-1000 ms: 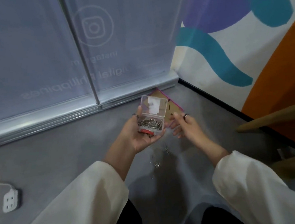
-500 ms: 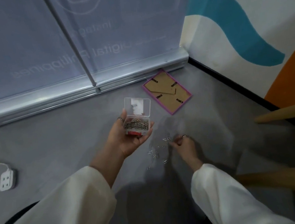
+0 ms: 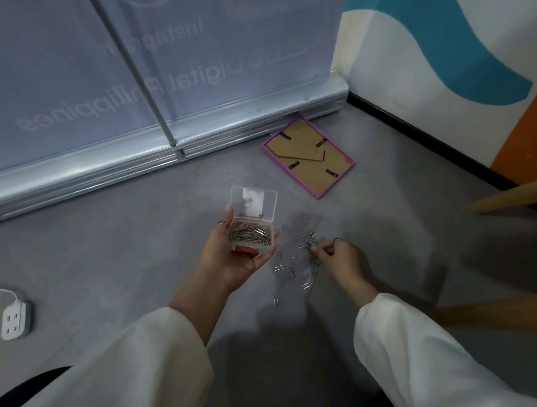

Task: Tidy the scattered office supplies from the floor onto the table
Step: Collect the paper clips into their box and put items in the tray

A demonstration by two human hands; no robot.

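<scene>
My left hand (image 3: 233, 261) holds a small clear plastic box (image 3: 252, 225) above the floor, its lid flipped up and silver paper clips filling it. Several loose paper clips (image 3: 293, 267) lie scattered on the grey floor just right of the box. My right hand (image 3: 337, 257) is down at the floor among them, fingertips pinched on a bunch of clips (image 3: 310, 240). A pink picture frame (image 3: 308, 157) lies face down on the floor beyond the clips, near the banner base.
A roll-up banner stand (image 3: 154, 149) runs along the far side. A white power strip (image 3: 14, 321) with its cord lies at the left. Wooden furniture legs (image 3: 523, 194) reach in from the right, below a painted wall (image 3: 445, 66).
My right hand has dropped from beside the box to the floor and pinched up clips. The view has tilted down; my left hand keeps the open box steady.
</scene>
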